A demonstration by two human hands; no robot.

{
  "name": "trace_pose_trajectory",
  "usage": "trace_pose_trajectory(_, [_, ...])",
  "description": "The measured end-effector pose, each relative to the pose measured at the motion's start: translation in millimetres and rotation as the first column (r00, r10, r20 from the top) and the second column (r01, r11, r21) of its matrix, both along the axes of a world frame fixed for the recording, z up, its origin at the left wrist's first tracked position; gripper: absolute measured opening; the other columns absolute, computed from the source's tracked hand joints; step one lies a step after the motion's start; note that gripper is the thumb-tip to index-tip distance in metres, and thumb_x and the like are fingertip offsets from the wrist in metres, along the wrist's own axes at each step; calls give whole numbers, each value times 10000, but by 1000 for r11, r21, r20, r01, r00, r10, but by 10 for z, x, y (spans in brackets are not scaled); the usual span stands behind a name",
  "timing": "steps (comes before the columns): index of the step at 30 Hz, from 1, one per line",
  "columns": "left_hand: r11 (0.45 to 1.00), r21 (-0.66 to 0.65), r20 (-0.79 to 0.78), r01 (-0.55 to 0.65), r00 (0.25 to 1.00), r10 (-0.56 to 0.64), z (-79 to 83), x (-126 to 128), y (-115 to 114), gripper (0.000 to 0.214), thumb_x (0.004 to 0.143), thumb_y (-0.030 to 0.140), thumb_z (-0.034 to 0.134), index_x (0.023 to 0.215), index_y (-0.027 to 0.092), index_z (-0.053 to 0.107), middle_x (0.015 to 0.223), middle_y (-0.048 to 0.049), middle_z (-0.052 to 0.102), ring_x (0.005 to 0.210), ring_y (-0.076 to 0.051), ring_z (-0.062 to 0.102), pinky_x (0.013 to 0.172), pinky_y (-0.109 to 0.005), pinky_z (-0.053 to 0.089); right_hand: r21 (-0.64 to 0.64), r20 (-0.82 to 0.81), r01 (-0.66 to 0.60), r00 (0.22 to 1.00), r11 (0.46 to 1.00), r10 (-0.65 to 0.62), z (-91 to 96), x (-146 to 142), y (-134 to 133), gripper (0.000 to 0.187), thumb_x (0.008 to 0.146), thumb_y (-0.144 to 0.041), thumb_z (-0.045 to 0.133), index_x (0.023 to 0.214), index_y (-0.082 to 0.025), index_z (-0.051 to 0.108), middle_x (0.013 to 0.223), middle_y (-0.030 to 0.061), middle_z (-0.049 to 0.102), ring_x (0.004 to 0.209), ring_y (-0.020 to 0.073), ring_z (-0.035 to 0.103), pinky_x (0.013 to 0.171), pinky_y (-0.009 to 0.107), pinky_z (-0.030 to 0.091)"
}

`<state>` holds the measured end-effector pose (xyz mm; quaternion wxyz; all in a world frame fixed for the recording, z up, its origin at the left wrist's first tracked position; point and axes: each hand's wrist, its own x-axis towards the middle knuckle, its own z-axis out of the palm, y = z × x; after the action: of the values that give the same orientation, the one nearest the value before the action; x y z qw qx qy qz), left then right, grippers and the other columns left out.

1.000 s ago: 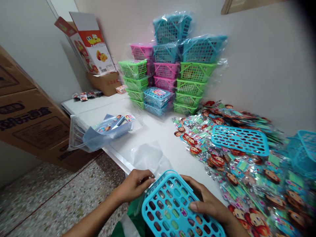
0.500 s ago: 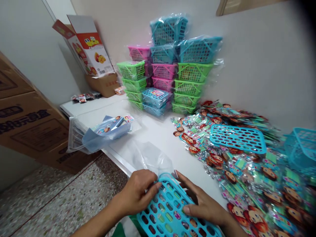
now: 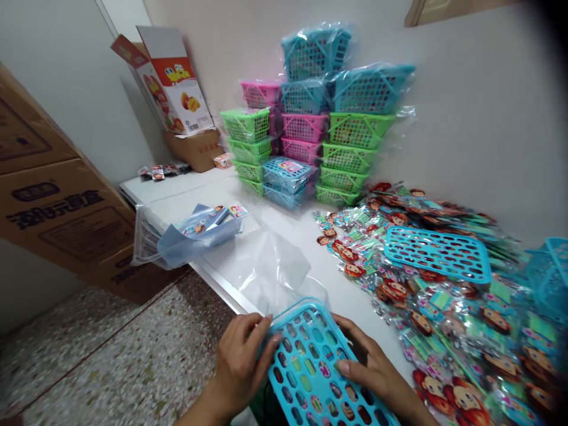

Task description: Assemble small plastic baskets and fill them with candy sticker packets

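Note:
A blue plastic basket lies lid up in front of me at the table's edge, with colourful packets showing through the lid's oval holes. Its far end sits in the mouth of a clear plastic bag, which spreads over the table. My left hand pinches the bag's edge at the basket's left far corner; its fingertips touch the rim. On the other side, my right hand grips the basket, thumb on the lid and fingers around the side wall.
Wrapped green, pink and blue baskets are stacked at the back. A heap of character packets covers the right, with a loose blue lid on top and another basket beside it. Plastic bags and blue sheets lie left, near cartons.
The basket's far end has gone into the bag's mouth. My left hand has slid from its top edge to the left corner. The bag lies flatter; the view has shifted slightly.

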<state>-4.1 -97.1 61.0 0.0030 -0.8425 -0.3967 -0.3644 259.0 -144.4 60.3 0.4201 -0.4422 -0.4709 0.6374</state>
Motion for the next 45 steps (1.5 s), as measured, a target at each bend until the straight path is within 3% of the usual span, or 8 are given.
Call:
trace_pose_trajectory(15, [973,-73,272,-217,935,229,-352,-179,-125,397,748,164,660,1111,186,501,960,-82,619,890,-211,594,781,-368,492,-142,-19,118,992,983,-122,-15,-195,-21,661,679,-475,674,1264,-272,445,1186,81,570,1069,313,538,896,446,427])
trace_pose_trajectory(17, [908,-337,367,-249,853,370,-389,-157,-115,498,756,296,667,1190,170,457,1098,-123,598,987,-236,595,838,-397,502,-141,-20,129,991,982,-133,-12,-207,-21,632,677,-479,668,1241,-273,473,1201,73,572,1081,314,530,921,450,413])
trace_pose_trajectory(20, [671,-741,444,14,759,475,-370,-111,-95,520,823,454,554,1236,151,463,1203,-137,591,1063,-229,594,905,-383,491,-144,-24,141,989,979,-146,-12,-213,-14,616,678,-474,662,1230,-267,483,1197,70,583,1083,317,531,938,461,402])
trace_pose_trajectory(22, [547,-806,506,228,744,436,-330,-84,-91,468,872,477,461,1196,148,534,1199,-116,613,1088,-219,585,956,-370,458,-156,-49,140,988,978,-149,-18,-217,-11,614,677,-459,666,1229,-270,475,1189,67,591,1080,316,538,942,466,398])
trace_pose_trajectory(24, [509,-795,556,329,729,398,-299,-70,-101,429,903,459,409,1144,153,591,1170,-92,637,1082,-213,584,980,-366,433,-171,-80,142,984,975,-157,-26,-223,-15,612,674,-440,675,1228,-276,472,1189,64,594,1084,313,540,946,463,396])
trace_pose_trajectory(35, [672,-675,607,304,747,272,-401,-34,-186,184,878,306,511,874,170,635,1086,-87,619,1013,-193,576,899,-320,445,-260,-153,193,959,946,-237,-41,-224,-30,619,665,-411,683,1236,-260,495,1114,73,645,1033,315,584,887,449,441])
trace_pose_trajectory(42, [834,-548,461,-59,811,360,-510,15,-416,137,907,222,419,930,199,553,1218,-95,502,1171,-214,466,983,-383,369,-301,-147,269,935,915,-323,-53,-262,-4,590,660,-424,694,1206,-268,533,1115,73,652,1017,322,602,907,476,437])
trace_pose_trajectory(45, [843,-535,530,54,799,285,-556,13,-469,124,898,225,437,963,206,541,1166,-90,548,1108,-206,520,935,-355,416,-316,-144,298,924,901,-356,-49,-273,-12,531,706,-416,666,1196,-258,537,1119,77,654,991,316,621,901,483,442])
